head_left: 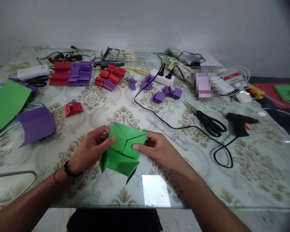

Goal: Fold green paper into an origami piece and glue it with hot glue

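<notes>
A green sheet of folded paper (123,145) is held up between my two hands over the front part of the table. Creases cross its upper part, and its lower flaps stick out toward me. My left hand (96,146) pinches its left edge, thumb on top and fingers curled beneath. On the opposite edge, my right hand (157,148) grips it the same way, with the thumb lying on the paper. The fingers under the sheet are partly hidden. A small red folded paper piece (73,108) lies beyond my left hand.
Black-handled scissors (210,122) and a glue gun (241,124) lie at right, its cable looping toward a power strip (162,77). A clear ruler (168,133) lies beyond my right hand. Purple paper (36,124) and green paper (7,103) are at left. Red and purple folded pieces (81,74) stand behind.
</notes>
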`<state>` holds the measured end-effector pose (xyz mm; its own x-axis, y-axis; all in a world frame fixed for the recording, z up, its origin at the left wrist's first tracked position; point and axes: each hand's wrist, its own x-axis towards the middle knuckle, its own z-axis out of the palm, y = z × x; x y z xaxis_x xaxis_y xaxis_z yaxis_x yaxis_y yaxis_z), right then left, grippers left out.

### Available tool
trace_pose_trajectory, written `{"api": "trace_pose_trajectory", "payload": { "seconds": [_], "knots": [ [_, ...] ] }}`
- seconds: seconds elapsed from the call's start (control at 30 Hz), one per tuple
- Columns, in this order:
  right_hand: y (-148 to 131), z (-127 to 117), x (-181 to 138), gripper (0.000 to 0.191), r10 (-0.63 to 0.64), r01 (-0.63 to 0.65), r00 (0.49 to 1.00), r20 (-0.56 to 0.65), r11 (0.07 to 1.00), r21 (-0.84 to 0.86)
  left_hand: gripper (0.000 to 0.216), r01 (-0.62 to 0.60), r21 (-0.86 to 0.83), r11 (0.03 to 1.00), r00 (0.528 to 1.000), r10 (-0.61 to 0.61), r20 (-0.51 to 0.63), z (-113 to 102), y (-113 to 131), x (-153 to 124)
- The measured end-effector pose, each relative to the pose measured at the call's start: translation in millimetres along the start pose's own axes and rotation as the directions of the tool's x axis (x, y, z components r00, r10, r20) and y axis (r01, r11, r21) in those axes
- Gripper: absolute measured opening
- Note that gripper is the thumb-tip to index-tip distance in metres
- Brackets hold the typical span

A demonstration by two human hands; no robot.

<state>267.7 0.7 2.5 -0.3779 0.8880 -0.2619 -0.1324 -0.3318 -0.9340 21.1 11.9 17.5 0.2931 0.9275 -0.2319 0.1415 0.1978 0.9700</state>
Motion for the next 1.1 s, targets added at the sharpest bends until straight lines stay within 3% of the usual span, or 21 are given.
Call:
{"api": "trace_pose_trajectory", "payload": {
  "seconds": [0.1, 0.2, 0.5, 0.67, 0.83, 0.97, 1.1],
  "knots": [
    [5, 8, 1, 0.035, 0.048, -0.049, 0.999, 0.014, 0.998, 0.032, 0.023, 0.112, -0.047, 0.993, 0.980, -0.103, 0.172, 0, 0, 0],
    [6, 12, -1, 0.035, 0.068, -0.068, 0.998, 0.013, 0.997, 0.044, 0.027, 0.182, -0.006, 0.983, 0.954, -0.175, 0.242, -2, -2, 0],
    [5, 18, -3, 0.032, 0.007, -0.011, 0.998, -0.062, 0.998, -0.065, 0.032, 0.242, 0.097, 0.965, 0.958, -0.253, 0.134, 0, -9, 0],
    [7, 17, -2, 0.036, -0.004, -0.024, 0.986, -0.167, 0.986, -0.164, 0.035, 0.253, 0.145, 0.957, 0.953, -0.272, 0.135, 4, -6, 0],
    [9, 22, -1, 0.040, 0.039, -0.053, 0.991, -0.131, 0.993, -0.103, 0.036, 0.233, 0.214, 0.949, 0.966, -0.250, 0.059, 7, -4, -1],
    [11, 24, 1, 0.043, 0.053, -0.079, 0.983, -0.173, 0.986, -0.145, 0.042, 0.202, 0.282, 0.938, 0.973, -0.226, 0.054, 5, -10, 0],
    [9, 21, 1, 0.042, -0.011, -0.026, 0.980, -0.198, 0.982, -0.186, 0.042, 0.205, 0.299, 0.932, 0.971, -0.233, 0.059, 3, -12, 1]
  ]
}}
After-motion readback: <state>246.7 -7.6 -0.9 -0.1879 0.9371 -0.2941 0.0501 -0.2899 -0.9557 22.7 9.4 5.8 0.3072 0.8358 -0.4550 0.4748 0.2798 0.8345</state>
